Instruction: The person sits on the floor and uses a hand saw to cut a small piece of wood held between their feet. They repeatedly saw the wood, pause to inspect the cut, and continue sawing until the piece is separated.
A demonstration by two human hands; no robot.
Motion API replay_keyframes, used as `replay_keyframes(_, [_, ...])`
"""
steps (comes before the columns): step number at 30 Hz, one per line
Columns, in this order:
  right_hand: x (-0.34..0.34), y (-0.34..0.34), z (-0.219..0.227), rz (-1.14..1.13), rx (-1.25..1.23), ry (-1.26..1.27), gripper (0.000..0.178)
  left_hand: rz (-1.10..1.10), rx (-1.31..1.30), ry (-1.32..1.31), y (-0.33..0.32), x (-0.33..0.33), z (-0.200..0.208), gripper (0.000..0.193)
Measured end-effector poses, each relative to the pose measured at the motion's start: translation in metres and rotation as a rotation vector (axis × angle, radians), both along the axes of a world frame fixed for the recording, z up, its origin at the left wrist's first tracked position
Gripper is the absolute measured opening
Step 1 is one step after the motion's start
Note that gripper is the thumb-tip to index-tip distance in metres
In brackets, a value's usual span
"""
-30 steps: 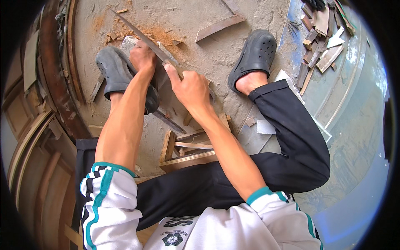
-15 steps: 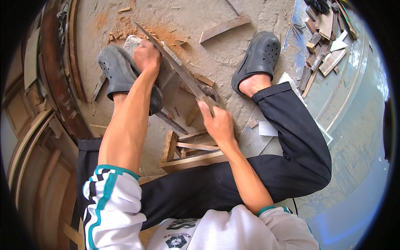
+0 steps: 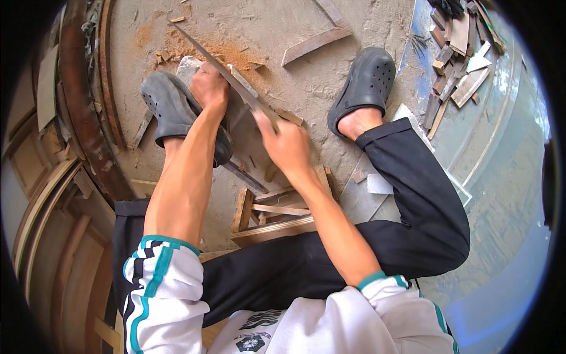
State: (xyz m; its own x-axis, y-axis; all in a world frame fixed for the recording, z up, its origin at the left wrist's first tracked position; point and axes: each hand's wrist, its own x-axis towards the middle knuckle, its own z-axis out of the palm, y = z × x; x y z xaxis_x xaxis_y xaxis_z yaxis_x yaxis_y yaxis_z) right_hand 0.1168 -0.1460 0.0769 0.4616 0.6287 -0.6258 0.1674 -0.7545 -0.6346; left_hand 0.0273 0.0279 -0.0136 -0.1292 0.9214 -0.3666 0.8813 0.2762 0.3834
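My right hand (image 3: 287,146) is closed round the grip end of a handsaw (image 3: 219,66), whose long tapering blade slants up to the left. The blade passes close beside my left hand (image 3: 209,87). That left hand is closed and presses down beside a whitish block (image 3: 187,66); what its fingers grip is hidden. Another pale, narrow edge (image 3: 244,81) shows just right of the blade. My left foot's grey clog (image 3: 168,106) is by the left hand. Orange sawdust (image 3: 227,54) lies on the floor past the blade.
A small wooden frame (image 3: 274,230) stands between my legs. Two wood strips (image 3: 318,44) lie ahead, left of my right clog (image 3: 364,82). Wood offcuts (image 3: 451,76) are heaped at the far right. Wooden panels and a dark metal beam (image 3: 82,112) line the left side.
My right hand has pushed forward and to the left, and the saw's tip has moved farther up-left with it. The left hand stays in nearly the same place.
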Motion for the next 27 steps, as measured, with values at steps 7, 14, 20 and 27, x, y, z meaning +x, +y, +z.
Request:
replay_keyframes(7, [-0.005, -0.087, 0.017, -0.076, 0.14, 0.048, 0.061, 0.008, 0.047, 0.074, 0.001, -0.008, 0.004, 0.059])
replay_keyframes(14, [0.024, 0.025, -0.043, 0.092, -0.017, -0.018, 0.075, 0.048, 0.062, 0.078, -0.006, 0.008, 0.014, 0.059])
replay_keyframes(20, [0.041, -0.04, -0.018, -0.077, -0.107, -0.095, 0.079, 0.1, 0.108, 0.005, -0.013, 0.0, 0.01, 0.056])
replay_keyframes(27, [0.047, -0.057, 0.03, -0.105, -0.031, -0.037, 0.074, -0.103, 0.195, -0.189, -0.018, 0.003, 0.021, 0.045])
